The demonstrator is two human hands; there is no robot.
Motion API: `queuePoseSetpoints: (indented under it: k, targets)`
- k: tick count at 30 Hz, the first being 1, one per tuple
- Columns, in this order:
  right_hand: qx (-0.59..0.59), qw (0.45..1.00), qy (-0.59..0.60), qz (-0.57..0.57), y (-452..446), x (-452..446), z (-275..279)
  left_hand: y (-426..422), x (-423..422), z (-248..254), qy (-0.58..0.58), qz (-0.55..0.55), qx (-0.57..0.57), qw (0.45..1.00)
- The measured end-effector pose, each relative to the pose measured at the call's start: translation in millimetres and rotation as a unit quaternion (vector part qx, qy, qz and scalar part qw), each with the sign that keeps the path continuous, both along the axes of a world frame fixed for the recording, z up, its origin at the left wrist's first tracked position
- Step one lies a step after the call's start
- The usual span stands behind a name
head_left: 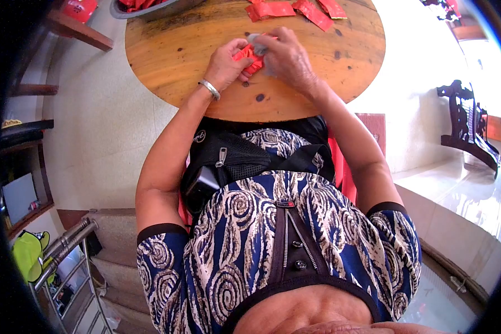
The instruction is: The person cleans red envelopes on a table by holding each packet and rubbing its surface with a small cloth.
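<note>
Over the round wooden table, my left hand point(226, 65), with a silver bangle at its wrist, is closed on a shiny red packet point(253, 64). Close against it, my right hand point(288, 60) is closed with its fingers bent around a crumpled grey-white piece point(255, 42), which touches the packet. That piece looks thin, like plastic or cloth; its kind cannot be made out. Part of the packet is covered by my fingers. Several flat red packets point(313, 14) lie at the table's far edge.
The wooden table point(167, 61) carries a grey basin point(156, 11) of red packets at its far left. A carved dark chair point(466, 125) stands at the right. Behind me on the left are a metal railing point(67, 245) and steps point(117, 261).
</note>
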State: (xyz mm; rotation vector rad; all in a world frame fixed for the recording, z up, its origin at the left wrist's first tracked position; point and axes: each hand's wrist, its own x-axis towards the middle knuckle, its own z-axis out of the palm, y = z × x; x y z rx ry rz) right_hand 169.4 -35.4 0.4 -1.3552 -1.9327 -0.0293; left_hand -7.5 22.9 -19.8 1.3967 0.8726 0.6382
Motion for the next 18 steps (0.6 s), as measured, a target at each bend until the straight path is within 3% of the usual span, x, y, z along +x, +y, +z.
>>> queuePoseSetpoints:
  k: [3,18]
  targets:
    - [0.004,0.996,-0.087,0.03,-3.3,-18.0,1.9,0.6,-0.8,2.5,-0.014,-0.02,0.002,1.0]
    - [-0.033,0.994,-0.062,-0.085,10.6,0.0,-1.0,1.2,0.9,-2.5,0.003,-0.016,-0.002,1.0]
